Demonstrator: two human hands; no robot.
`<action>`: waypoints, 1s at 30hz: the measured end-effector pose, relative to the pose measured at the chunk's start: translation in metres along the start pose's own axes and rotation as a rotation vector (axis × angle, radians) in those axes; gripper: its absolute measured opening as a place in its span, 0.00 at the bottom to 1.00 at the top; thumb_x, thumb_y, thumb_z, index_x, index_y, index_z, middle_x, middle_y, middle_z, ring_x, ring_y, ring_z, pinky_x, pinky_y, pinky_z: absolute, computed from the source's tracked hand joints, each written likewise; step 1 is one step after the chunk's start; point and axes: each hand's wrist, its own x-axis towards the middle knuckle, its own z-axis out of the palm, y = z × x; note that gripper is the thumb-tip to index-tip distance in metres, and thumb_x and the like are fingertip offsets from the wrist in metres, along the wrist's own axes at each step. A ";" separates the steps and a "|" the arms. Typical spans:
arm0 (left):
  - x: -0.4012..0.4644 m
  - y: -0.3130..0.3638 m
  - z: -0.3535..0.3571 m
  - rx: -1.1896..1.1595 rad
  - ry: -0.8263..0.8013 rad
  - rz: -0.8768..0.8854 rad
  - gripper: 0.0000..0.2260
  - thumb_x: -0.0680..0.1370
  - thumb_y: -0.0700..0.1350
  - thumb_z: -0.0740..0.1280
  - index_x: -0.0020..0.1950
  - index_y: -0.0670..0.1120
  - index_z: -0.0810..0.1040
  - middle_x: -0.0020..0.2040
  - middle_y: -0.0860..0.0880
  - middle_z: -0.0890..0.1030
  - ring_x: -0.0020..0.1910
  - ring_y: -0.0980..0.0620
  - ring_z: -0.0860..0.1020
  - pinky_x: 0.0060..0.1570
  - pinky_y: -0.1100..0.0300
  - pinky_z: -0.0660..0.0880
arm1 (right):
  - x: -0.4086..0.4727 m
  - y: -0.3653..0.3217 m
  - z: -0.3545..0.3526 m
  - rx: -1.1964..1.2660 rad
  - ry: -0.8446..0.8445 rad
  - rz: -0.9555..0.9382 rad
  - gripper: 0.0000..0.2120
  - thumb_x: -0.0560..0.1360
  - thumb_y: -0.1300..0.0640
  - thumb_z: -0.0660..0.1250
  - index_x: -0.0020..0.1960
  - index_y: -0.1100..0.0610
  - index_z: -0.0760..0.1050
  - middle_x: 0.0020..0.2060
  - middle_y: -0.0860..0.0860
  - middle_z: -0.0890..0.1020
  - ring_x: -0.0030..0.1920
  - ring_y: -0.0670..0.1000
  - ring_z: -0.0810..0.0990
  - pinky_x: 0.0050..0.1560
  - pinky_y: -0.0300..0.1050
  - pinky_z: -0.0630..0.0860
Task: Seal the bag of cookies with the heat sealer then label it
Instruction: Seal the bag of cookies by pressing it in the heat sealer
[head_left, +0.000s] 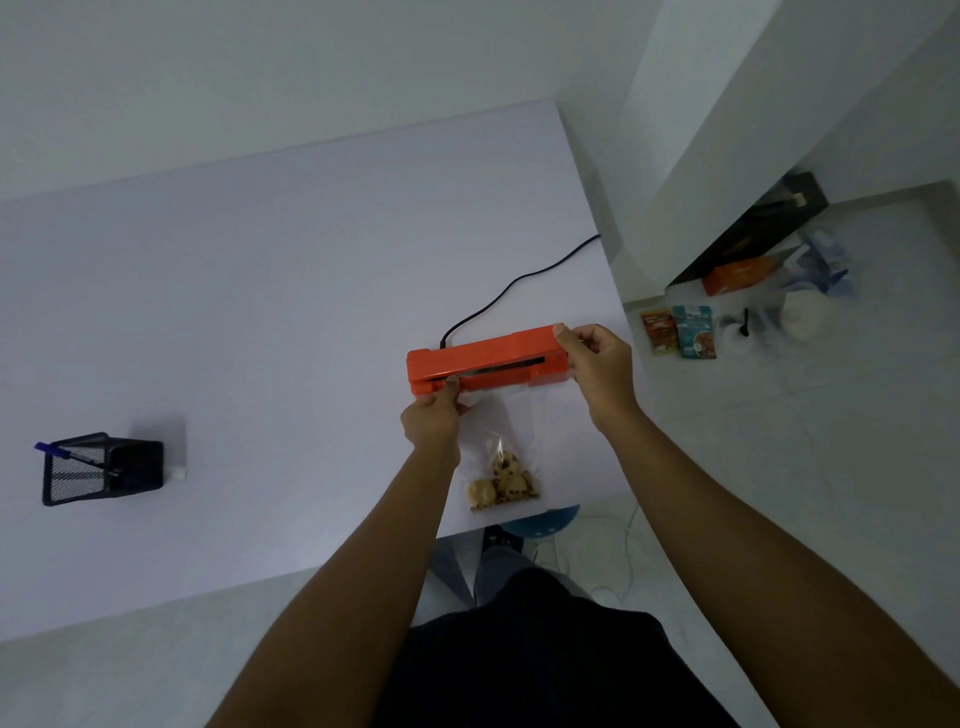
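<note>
An orange heat sealer (483, 358) lies across the white table (260, 312), its black cord (519, 283) running off the far right edge. A clear plastic bag (511, 431) with several cookies (501, 483) at its bottom lies in front of the sealer, its open top tucked into the sealer's slot. My left hand (431, 421) pinches the bag's top left corner at the slot. My right hand (595, 364) grips the sealer's right end, thumb on the lid. The lid is slightly raised, with a dark gap showing.
A black mesh pen holder (101, 470) with a blue pen (62, 451) stands at the table's left. On the floor to the right lie snack packets (678, 332), an orange box (735, 275), a black box (763, 228) and plastic items. A blue stool (540, 522) sits below the table's near edge.
</note>
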 end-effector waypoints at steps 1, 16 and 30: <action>0.000 0.000 0.000 -0.004 -0.004 0.001 0.10 0.74 0.49 0.74 0.38 0.44 0.80 0.40 0.44 0.84 0.39 0.47 0.81 0.33 0.63 0.73 | 0.001 0.002 0.000 0.007 -0.001 0.009 0.16 0.73 0.44 0.73 0.38 0.56 0.77 0.31 0.52 0.77 0.34 0.51 0.74 0.39 0.49 0.74; 0.008 -0.004 0.000 0.002 -0.011 0.006 0.10 0.73 0.50 0.75 0.40 0.43 0.81 0.45 0.41 0.86 0.47 0.43 0.85 0.37 0.60 0.76 | 0.008 0.022 -0.001 0.075 -0.012 0.146 0.16 0.72 0.45 0.74 0.39 0.57 0.79 0.31 0.49 0.78 0.30 0.44 0.72 0.34 0.39 0.69; 0.007 -0.004 -0.002 -0.015 -0.023 0.019 0.10 0.74 0.47 0.74 0.38 0.42 0.79 0.40 0.44 0.84 0.40 0.47 0.84 0.36 0.61 0.76 | 0.012 0.017 -0.006 0.052 -0.036 0.202 0.15 0.73 0.46 0.75 0.39 0.57 0.79 0.30 0.47 0.78 0.24 0.40 0.71 0.29 0.35 0.66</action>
